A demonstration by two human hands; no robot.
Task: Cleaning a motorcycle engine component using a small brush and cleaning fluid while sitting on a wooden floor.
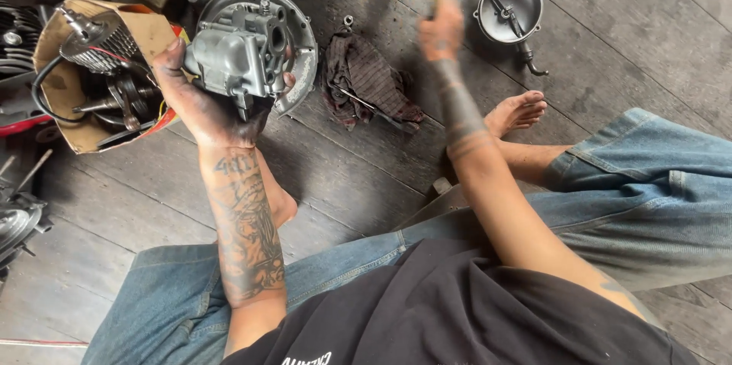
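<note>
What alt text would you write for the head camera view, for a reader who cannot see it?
A seated person's left hand holds up a grey metal carburetor, while the blurred right hand grips a thin tool whose kind cannot be told. On the dark wooden floor lie a dirty rag, a round metal cover and a cardboard box of engine parts.

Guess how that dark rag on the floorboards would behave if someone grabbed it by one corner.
The rag lies crumpled in soft folds, so it would probably hang limp and drape rather than hold shape. It looks like thin cloth, likely light for its size. A slim metal rod seems to lie on or in it and might slide out when lifted.
</note>
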